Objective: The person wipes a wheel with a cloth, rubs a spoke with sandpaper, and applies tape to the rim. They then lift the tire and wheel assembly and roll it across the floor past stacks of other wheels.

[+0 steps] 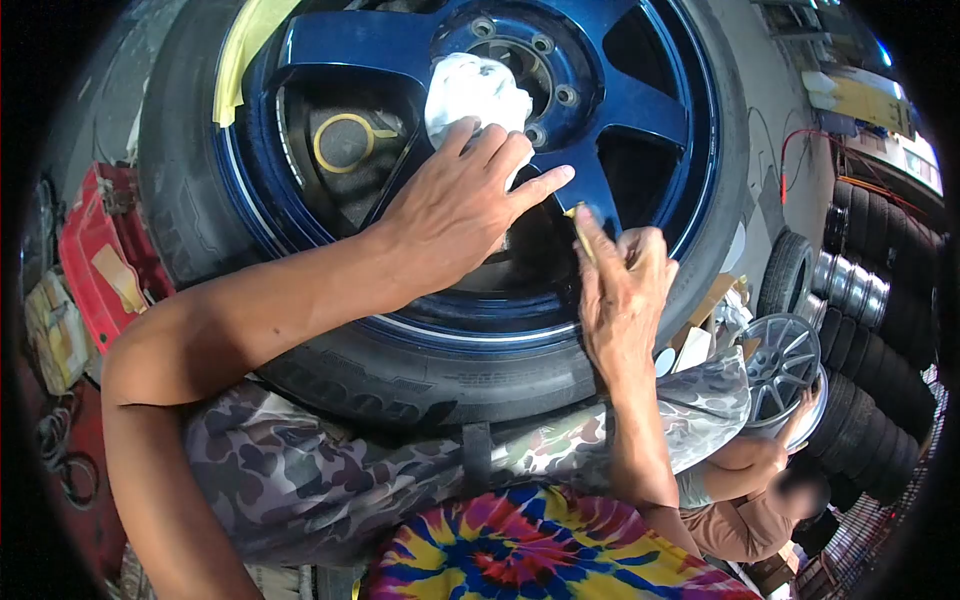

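Observation:
A blue alloy wheel [655, 110] with a black tyre [180, 180] lies in front of me, its spokes facing up. My left hand [465, 190] is pressed on a crumpled white cloth [475, 95] by the hub, fingers spread over it and thumb stretched along a spoke. To the right, my right hand [625, 275] is closed in a pinch on a thin yellow strip [584, 235]. Its tip touches the lower spoke near my left thumb. I cannot tell what kind of strip it is.
Yellow masking paper [240, 65] covers the upper left rim. Through a spoke gap shows a tape roll [343, 142]. A red toolbox [100, 250] stands left. At right, a person [745, 510] handles a grey wheel [780, 365] beside stacked tyres [870, 420].

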Motion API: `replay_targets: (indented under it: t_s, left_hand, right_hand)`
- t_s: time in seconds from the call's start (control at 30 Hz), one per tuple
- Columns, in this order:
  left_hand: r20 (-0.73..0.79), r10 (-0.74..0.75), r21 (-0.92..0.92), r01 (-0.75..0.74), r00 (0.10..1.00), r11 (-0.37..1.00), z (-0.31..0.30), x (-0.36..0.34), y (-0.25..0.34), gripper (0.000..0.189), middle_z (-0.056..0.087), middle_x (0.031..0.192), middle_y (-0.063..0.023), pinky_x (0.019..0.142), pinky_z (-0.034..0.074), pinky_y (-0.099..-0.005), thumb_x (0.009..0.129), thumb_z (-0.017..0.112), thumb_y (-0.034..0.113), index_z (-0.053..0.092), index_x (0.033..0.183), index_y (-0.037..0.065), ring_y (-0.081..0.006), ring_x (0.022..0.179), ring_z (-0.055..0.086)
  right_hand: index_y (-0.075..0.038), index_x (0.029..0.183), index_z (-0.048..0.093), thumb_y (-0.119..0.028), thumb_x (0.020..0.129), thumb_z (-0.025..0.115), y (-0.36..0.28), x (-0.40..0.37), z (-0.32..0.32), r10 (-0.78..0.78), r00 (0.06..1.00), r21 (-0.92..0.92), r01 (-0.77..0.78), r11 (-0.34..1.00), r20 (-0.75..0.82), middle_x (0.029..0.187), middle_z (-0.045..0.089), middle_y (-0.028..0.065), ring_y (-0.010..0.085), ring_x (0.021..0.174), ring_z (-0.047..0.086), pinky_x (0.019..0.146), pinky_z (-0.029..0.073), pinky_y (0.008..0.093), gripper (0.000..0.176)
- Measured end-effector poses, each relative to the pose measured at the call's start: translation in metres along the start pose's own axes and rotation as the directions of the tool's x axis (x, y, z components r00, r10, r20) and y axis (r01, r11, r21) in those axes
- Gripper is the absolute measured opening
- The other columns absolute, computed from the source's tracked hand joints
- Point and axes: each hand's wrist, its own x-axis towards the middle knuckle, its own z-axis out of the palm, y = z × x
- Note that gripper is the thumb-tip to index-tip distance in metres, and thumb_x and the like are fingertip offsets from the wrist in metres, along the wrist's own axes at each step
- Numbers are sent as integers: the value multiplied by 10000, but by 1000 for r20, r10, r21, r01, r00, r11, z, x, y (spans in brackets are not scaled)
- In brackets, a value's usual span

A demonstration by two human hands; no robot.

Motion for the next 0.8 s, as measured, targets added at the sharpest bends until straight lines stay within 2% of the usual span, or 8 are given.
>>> replay_targets:
  t_s: [0.07, 0.17, 0.27, 0.4, 0.5, 0.67, 0.8]
  left_hand:
    - [-13, -1, 16, 1, 1000, 1000, 2, -1, 0, 770, 569, 1276, -154, 1121, 390, -472, 819, 788, 121, 566, 1554, 161, -318, 1200, 520]
    - [-21, 11, 43, -10, 1000, 999, 4, 0, 1, 755, 573, 1267, -157, 1114, 393, -468, 823, 769, 102, 571, 1550, 153, -320, 1193, 529]
    - [-40, 16, 23, -15, 999, 1000, 4, -1, 0, 739, 575, 1269, -166, 1115, 392, -469, 825, 759, 92, 581, 1540, 148, -324, 1192, 535]
    - [-38, 14, 9, -14, 999, 1000, 3, 0, 0, 731, 579, 1277, -170, 1116, 389, -471, 823, 756, 92, 588, 1532, 144, -323, 1204, 535]
    - [-33, 16, -5, -16, 999, 1000, 2, -1, -1, 735, 587, 1278, -167, 1123, 382, -476, 817, 756, 91, 588, 1531, 144, -319, 1206, 539]
    - [-45, 26, 31, -25, 999, 999, 5, 0, -1, 730, 608, 1263, -168, 1129, 372, -478, 815, 756, 90, 595, 1526, 138, -314, 1196, 550]
    - [-62, 10, 4, -10, 998, 1000, 6, 0, 1, 724, 612, 1268, -170, 1128, 372, -479, 823, 746, 85, 593, 1528, 139, -314, 1204, 550]
  right_hand:
    - [-160, 1356, 742, -128, 877, 809, 2, 2, 2, -8, 999, 5, 9, 1000, -33, 920, 452, 65, 233, 881, 504, 774, 348, 388, 485]
    - [-178, 1337, 753, -132, 881, 804, -8, -6, -2, -5, 999, 19, 4, 1000, 36, 925, 463, 63, 238, 890, 513, 780, 353, 388, 461]
    - [-158, 1350, 748, -148, 887, 806, 1, 3, -2, -17, 1000, -18, 17, 1000, -7, 930, 443, 60, 226, 899, 504, 778, 341, 381, 466]
    - [-147, 1325, 755, -149, 891, 800, -11, -4, -5, -12, 999, 28, 11, 1000, 51, 935, 463, 67, 240, 898, 515, 791, 361, 395, 437]
    - [-141, 1334, 751, -137, 887, 801, -1, 4, -3, -11, 1000, -17, 11, 1000, -1, 936, 450, 63, 233, 903, 508, 798, 359, 392, 450]
    - [-165, 1337, 756, -130, 891, 794, -10, -1, -9, -2, 998, 3, 2, 1000, 67, 933, 450, 65, 234, 903, 508, 800, 357, 396, 449]
    - [-166, 1342, 755, -152, 897, 796, -4, 2, -4, 9, 1000, -23, -8, 1000, 15, 932, 448, 61, 225, 903, 504, 797, 349, 390, 448]
